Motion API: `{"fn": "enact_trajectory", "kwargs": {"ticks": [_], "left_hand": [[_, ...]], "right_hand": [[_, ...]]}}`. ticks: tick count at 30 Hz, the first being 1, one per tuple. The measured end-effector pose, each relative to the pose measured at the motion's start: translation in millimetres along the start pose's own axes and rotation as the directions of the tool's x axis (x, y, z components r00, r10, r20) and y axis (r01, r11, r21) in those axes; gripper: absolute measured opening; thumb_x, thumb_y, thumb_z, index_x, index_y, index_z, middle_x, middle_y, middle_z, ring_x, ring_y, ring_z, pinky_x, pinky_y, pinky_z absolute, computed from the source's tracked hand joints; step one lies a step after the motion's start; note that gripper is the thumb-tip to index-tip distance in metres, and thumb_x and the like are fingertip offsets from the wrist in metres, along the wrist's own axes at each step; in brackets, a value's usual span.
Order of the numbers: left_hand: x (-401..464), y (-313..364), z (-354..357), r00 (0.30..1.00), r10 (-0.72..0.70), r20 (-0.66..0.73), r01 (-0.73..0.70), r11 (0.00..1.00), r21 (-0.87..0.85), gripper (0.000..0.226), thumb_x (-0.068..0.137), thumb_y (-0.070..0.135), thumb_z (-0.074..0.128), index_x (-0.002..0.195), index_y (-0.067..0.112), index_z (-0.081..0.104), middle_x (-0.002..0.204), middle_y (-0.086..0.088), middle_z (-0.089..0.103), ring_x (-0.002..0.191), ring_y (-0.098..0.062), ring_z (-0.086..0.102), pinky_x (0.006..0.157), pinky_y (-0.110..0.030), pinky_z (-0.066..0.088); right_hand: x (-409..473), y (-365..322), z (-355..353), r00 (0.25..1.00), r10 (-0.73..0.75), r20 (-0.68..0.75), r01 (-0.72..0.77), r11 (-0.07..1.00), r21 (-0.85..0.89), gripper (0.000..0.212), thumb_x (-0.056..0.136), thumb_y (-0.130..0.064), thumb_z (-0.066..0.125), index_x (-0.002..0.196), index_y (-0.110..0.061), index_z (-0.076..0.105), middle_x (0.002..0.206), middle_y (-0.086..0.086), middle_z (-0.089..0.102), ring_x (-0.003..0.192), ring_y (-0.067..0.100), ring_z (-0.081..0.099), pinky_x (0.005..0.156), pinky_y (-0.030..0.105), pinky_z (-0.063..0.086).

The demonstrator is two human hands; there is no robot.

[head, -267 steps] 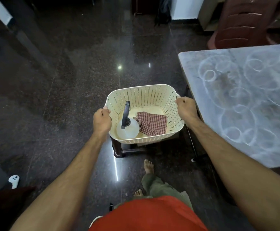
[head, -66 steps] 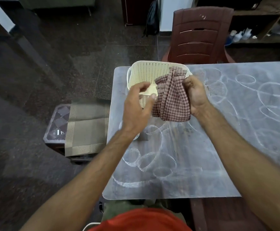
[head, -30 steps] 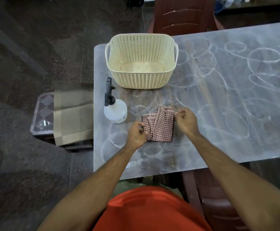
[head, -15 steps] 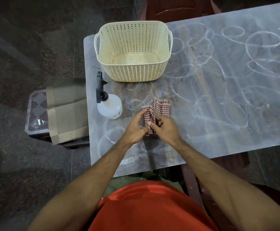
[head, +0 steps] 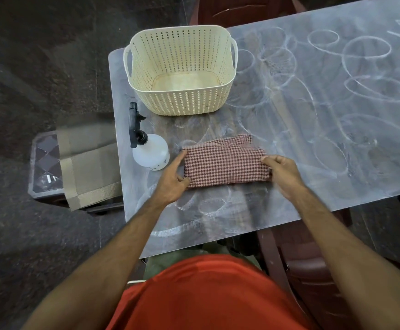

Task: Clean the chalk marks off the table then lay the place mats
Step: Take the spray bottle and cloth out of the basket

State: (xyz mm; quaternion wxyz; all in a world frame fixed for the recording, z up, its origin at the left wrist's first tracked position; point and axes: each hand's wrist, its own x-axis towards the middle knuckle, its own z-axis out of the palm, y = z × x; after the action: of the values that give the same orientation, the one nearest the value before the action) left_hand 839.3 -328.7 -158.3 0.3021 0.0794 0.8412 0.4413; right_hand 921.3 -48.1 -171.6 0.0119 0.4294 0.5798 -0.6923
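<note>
A red-and-white checked cloth [head: 225, 163] lies folded into a wide strip on the grey table [head: 313, 163], which is covered in white chalk loops [head: 365, 51]. My left hand [head: 172, 179] pinches the cloth's left end between thumb and fingers. At the right end, my right hand [head: 282, 172] holds the cloth with curled fingers. A white spray bottle [head: 150, 151] with a black trigger head stands just left of the cloth. Beige place mats [head: 87, 163] lie stacked on a low stool left of the table.
An empty cream perforated basket [head: 182, 96] stands at the table's far left corner. A low stool [head: 43, 167] carries the mats. One brown plastic chair [head: 241, 8] is behind the table and another [head: 313, 282] is tucked under its near edge.
My hands were together on the bunched cloth; they have moved apart and the cloth is now spread into a wide folded strip between them. The camera has tilted down slightly.
</note>
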Motion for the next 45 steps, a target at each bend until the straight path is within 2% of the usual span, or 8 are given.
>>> {"fn": "enact_trajectory", "kwargs": {"ticks": [6,12,18,23,26,32,35,45], "left_hand": [[0.0,-4.8,15.8,0.997,0.057,-0.044,-0.049,0.984,0.172,0.071,0.086,-0.004,0.059,0.15,0.009,0.031,0.146,-0.008,0.046,0.123,-0.031,0.055,0.109,-0.047,0.041],[-5.7,-3.3,13.9,0.975,0.013,-0.224,0.041,0.97,0.238,0.056,0.088,0.014,0.057,0.142,0.021,0.043,0.133,-0.003,0.06,0.118,-0.024,0.058,0.098,-0.047,0.051],[12.3,1.8,18.4,0.965,0.069,-0.252,0.01,0.955,0.297,0.054,0.086,0.022,0.064,0.136,0.012,0.044,0.127,-0.008,0.056,0.117,-0.024,0.052,0.1,-0.043,0.046],[32.1,17.4,21.0,0.961,-0.022,-0.276,0.082,0.974,0.209,0.025,0.089,0.011,0.063,0.114,0.009,0.061,0.091,-0.005,0.064,0.08,-0.016,0.057,0.076,-0.03,0.048],[29.1,22.6,17.4,0.97,0.039,-0.241,0.006,0.983,0.185,0.007,0.092,0.01,0.063,0.094,0.011,0.069,0.081,0.002,0.062,0.067,-0.006,0.052,0.067,-0.023,0.043],[-6.1,1.1,-3.4,0.976,0.157,-0.15,-0.16,0.987,-0.007,0.011,0.088,0.008,0.068,0.094,0.016,0.065,0.119,-0.001,0.055,0.107,-0.011,0.053,0.084,-0.007,0.043],[-14.5,-9.6,-7.1,0.994,0.102,-0.03,-0.103,0.993,-0.063,0.015,0.086,0.007,0.071,0.087,0.02,0.064,0.134,-0.002,0.05,0.121,-0.014,0.05,0.1,-0.026,0.045],[-34.3,-12.2,1.4,0.964,0.183,0.191,-0.217,0.961,0.172,0.012,0.085,0.01,0.071,0.091,0.019,0.065,0.099,0.008,0.067,0.092,-0.005,0.06,0.083,-0.021,0.045]], "right_hand": [[2.8,18.9,-3.0,0.992,-0.112,-0.063,0.077,0.907,-0.413,0.017,0.089,-0.009,0.068,0.075,-0.017,0.063,0.083,0.004,0.07,0.076,0.018,0.065,0.069,0.031,0.056],[-8.1,16.7,5.0,0.938,-0.345,-0.03,0.255,0.748,-0.613,0.006,0.087,-0.011,0.066,0.087,-0.016,0.062,0.076,-0.015,0.059,0.069,-0.001,0.055,0.062,0.014,0.042],[-1.6,12.8,8.6,0.978,-0.2,-0.052,0.151,0.865,-0.479,0.018,0.086,-0.021,0.075,0.098,-0.013,0.064,0.079,-0.006,0.065,0.071,0.006,0.062,0.058,0.017,0.047],[-0.5,3.0,8.1,0.99,-0.138,0.023,0.138,0.937,-0.322,0.013,0.084,-0.001,0.073,0.088,-0.011,0.066,0.083,-0.001,0.067,0.074,0.01,0.063,0.061,0.015,0.053],[-1.4,1.3,-3.2,0.984,-0.139,0.109,0.163,0.954,-0.25,0.018,0.082,0.001,0.074,0.086,-0.015,0.066,0.091,0.001,0.072,0.083,0.012,0.068,0.069,0.019,0.055],[-6.9,0.8,-31.6,0.926,-0.136,0.353,0.185,0.977,-0.11,0.039,0.076,0.016,0.069,0.101,-0.012,0.063,0.099,0.001,0.071,0.093,0.01,0.069,0.082,0.021,0.055],[-7.3,2.0,-39.4,0.885,-0.075,0.46,0.17,0.971,-0.169,0.056,0.076,0.022,0.065,0.116,-0.017,0.062,0.108,-0.001,0.07,0.102,0.008,0.067,0.082,0.022,0.055],[-17.4,0.1,-22.7,0.891,-0.279,0.359,0.444,0.705,-0.554,0.032,0.076,0.01,0.072,0.095,-0.016,0.067,0.105,0.009,0.059,0.089,0.017,0.061,0.086,0.021,0.05]]}}
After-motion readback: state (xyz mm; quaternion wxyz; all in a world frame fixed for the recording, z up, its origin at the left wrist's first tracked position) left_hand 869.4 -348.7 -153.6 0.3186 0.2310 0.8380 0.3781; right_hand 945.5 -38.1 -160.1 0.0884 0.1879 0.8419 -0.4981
